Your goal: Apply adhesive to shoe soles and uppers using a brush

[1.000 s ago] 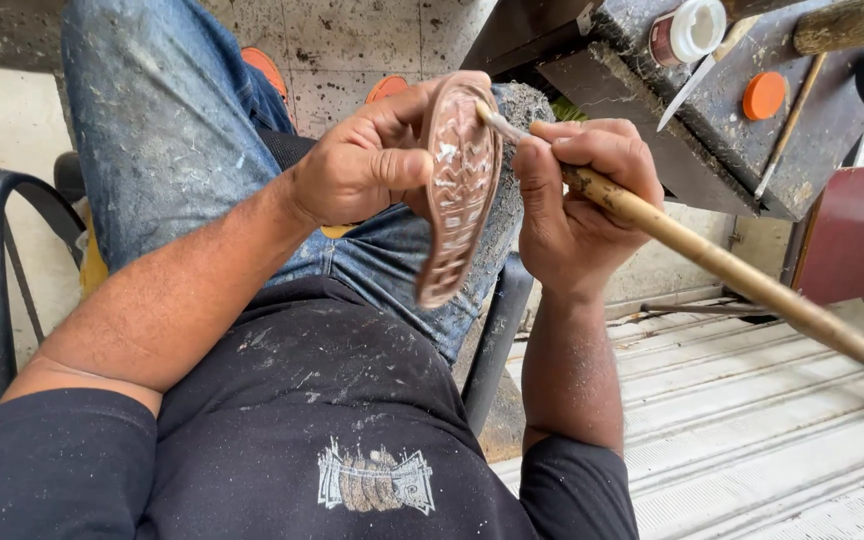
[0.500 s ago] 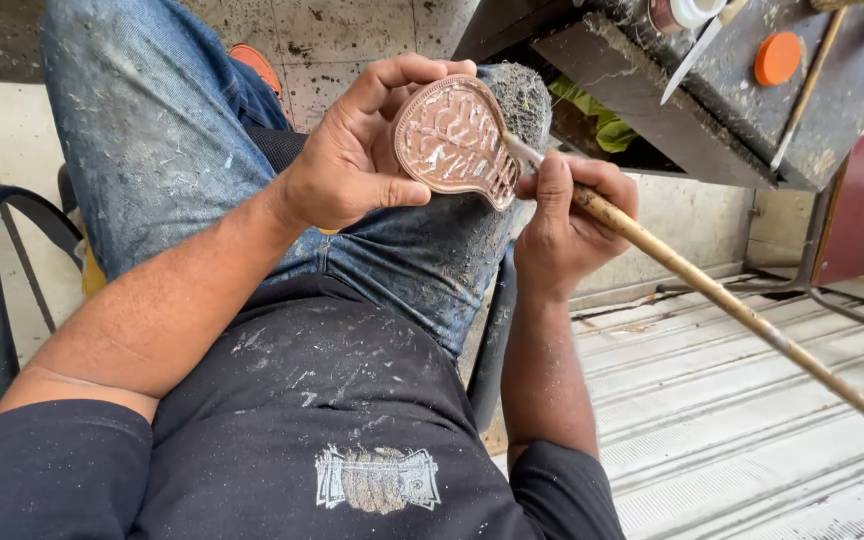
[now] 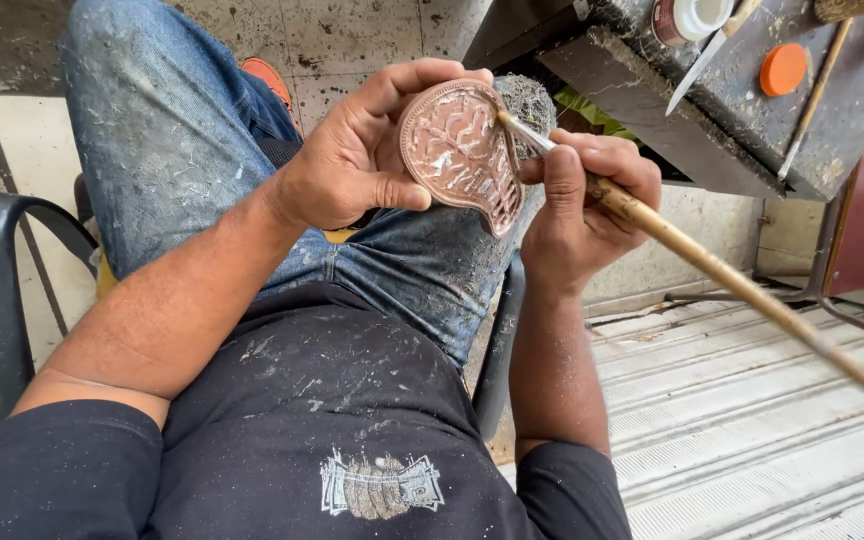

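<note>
Head view: left hand (image 3: 347,165) is clamped around a carved, paddle-shaped relief piece (image 3: 460,150), face up. Right hand (image 3: 582,205) pinches a long bamboo-handled brush (image 3: 712,268); its tip touches the piece's upper edge.

Views: one only, the head camera; no second view shares the scene.
Position: on the seated person's head, above the chest and lap.
Direction: steeply down and forward, over the dark shirt (image 3: 332,420) and jeans (image 3: 182,150) to the floor.
Nearness: close; both hands sit mid-frame, upper centre.
Edges: dark tabletop (image 3: 752,120) at upper right, black chair arm (image 3: 2,300) at left.
</note>
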